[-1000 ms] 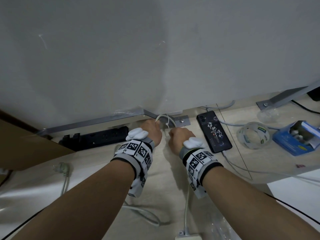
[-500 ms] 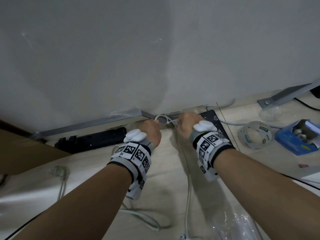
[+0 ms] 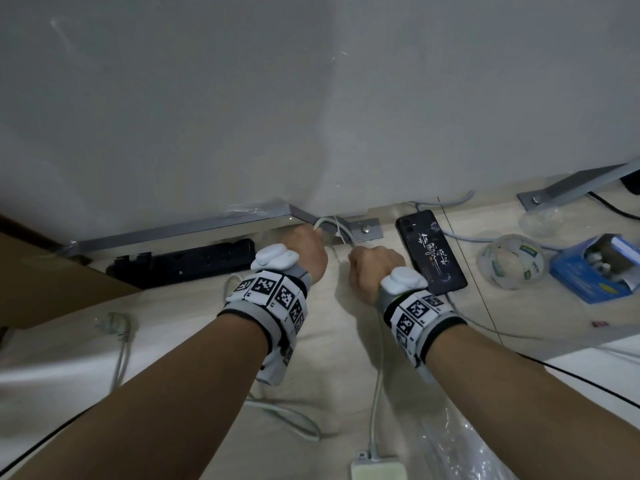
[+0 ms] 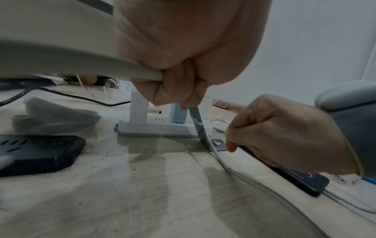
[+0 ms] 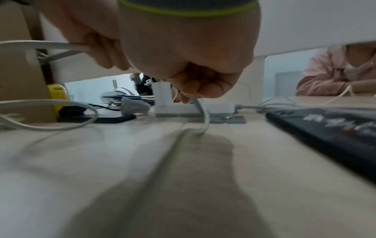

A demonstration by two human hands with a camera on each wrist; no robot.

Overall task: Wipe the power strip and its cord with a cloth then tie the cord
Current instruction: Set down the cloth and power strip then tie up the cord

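Note:
In the head view a white power strip [image 3: 377, 468] lies at the bottom edge. Its white cord [image 3: 375, 393] runs up the desk to my right hand [image 3: 374, 268], which grips it in a fist. The cord then arcs in a small loop [image 3: 332, 226] against the partition base and into my left hand [image 3: 308, 252], which grips the other end of the loop. The left wrist view shows my left hand [image 4: 173, 91] curled round the cord [image 4: 81, 62]. In the right wrist view, my right hand [image 5: 195, 83] holds the cord [image 5: 203, 117] just above the desk. The cord's plug [image 3: 117, 327] lies at the left.
A black power strip [image 3: 183, 261] lies along the partition to the left of my hands. A dark phone [image 3: 431, 251] lies just right of them, then a tape roll [image 3: 509, 261] and a blue box [image 3: 599, 268]. A metal bracket [image 3: 363, 230] is bolted behind the loop.
My right hand has drawn back from beside the phone's top toward me and the left hand, still gripping the cord. The left hand has stayed at the partition base.

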